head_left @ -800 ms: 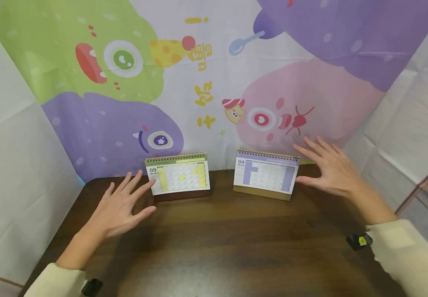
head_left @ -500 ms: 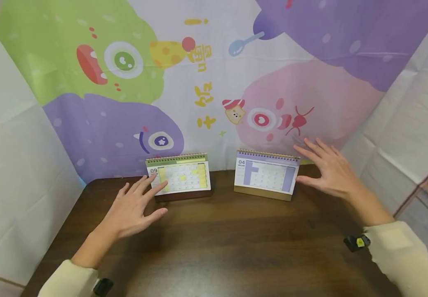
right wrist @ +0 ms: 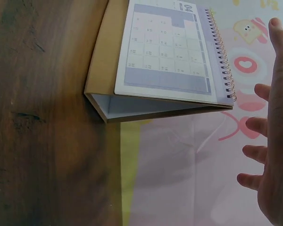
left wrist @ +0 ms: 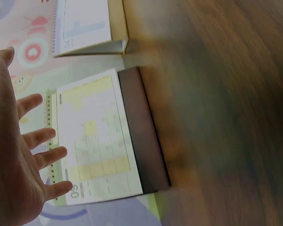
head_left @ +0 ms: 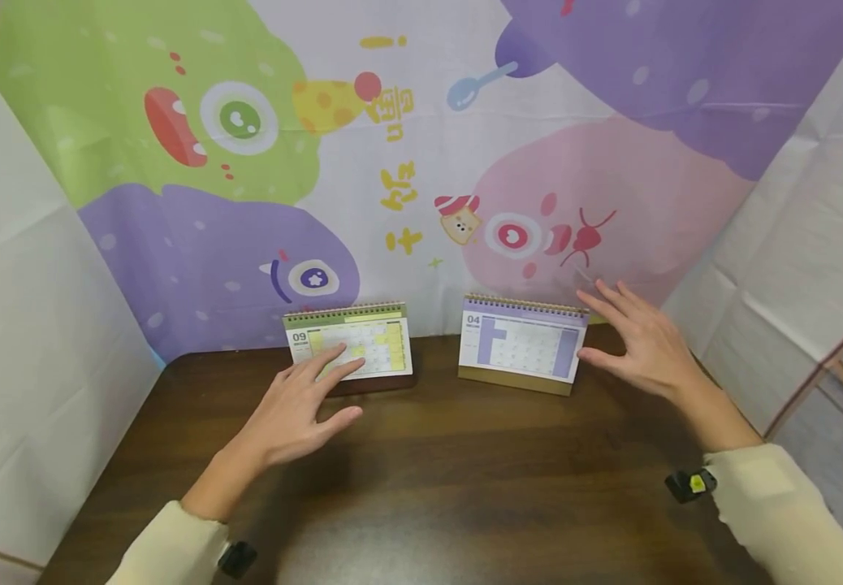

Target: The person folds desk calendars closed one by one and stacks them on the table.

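Observation:
Two spiral-bound desk calendars stand at the back of the table. The left one [head_left: 385,357] has a green and yellow page marked 09 and a dark base. My left hand [head_left: 293,414] is held in front of it, fingers spread, overlapping its lower left part in the head view; nothing is in that hand. The right calendar [head_left: 520,341] has a purple page marked 04 on a tan base, its hollow side showing in the right wrist view. Beside its right edge is my right hand [head_left: 644,341], fingers apart and holding nothing, the thumb tip right at the calendar's edge.
The dark brown wooden table [head_left: 465,479] reaches back to a cloth backdrop [head_left: 407,292] with cartoon monsters. White cloth walls rise on the left [head_left: 19,284] and right [head_left: 780,244]. A dark device [head_left: 237,559] sits at the left cuff.
My left hand has moved right and slightly downward, from beside the green calendar to in front of it. The right hand has barely shifted, and both calendars stand where they were.

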A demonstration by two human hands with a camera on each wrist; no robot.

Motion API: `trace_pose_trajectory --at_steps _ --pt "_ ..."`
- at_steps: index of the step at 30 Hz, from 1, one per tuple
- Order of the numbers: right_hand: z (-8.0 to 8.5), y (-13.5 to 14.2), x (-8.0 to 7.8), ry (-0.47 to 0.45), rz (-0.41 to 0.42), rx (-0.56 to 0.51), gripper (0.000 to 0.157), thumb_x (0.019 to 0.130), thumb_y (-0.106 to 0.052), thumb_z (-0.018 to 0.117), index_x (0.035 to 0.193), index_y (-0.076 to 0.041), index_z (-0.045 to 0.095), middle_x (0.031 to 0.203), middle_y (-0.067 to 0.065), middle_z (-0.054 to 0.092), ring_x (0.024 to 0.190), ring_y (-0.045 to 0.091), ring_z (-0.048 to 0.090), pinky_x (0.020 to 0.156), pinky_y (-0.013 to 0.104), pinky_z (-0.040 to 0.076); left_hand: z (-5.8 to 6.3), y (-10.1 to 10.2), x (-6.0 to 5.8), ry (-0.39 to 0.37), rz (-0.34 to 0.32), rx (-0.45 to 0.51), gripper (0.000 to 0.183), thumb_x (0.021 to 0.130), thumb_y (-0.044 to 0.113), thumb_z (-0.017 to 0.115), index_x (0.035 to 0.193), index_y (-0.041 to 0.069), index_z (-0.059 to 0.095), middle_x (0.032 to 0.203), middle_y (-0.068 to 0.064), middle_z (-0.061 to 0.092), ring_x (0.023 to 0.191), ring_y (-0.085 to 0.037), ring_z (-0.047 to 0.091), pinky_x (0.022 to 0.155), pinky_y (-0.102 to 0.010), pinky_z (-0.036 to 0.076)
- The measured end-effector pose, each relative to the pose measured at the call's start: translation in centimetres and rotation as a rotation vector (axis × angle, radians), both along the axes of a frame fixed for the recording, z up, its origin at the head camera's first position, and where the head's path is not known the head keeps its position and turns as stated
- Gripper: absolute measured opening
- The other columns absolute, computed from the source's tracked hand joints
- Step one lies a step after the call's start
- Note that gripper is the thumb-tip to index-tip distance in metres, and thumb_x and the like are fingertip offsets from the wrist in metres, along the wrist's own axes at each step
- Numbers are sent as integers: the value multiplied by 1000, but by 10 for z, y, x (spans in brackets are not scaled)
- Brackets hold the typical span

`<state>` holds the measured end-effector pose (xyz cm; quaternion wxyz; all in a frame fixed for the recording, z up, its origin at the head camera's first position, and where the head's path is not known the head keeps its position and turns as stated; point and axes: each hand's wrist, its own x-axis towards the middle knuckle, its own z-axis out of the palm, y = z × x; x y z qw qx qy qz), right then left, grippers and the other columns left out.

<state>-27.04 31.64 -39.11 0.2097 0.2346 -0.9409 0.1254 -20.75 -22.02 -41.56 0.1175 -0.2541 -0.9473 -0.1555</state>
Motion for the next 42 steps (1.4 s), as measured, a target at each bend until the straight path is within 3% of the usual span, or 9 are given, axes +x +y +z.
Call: trace_pose_trajectory --at_steps 10,20,42 --pt "-6 -3 1 -19 -22 -43 87 93 -59 79 168 -26 53 175 23 50 161 58 45 123 84 38 -2 22 -7 -31 -61 79 65 107 51 64 168 29 54 179 -13 47 160 -48 51 120 -80 43" --pt "-11 -7 1 -50 2 -162 79 97 -43 75 170 -21 51 177 26 47 162 61 42 124 86 34 -5 43 -13 -61 -108 160 64 107 45 66 167 25 56 178 -16 48 161 -48 51 125 -79 42" --pt "-24 -16 -4 -103 -25 -346 75 102 -37 72 172 -24 49 181 20 43 166 56 39 121 88 34 -10 83 -24 -182 -108 315 66 110 45 67 171 27 50 180 -11 46 163 -41 50 127 -72 45"
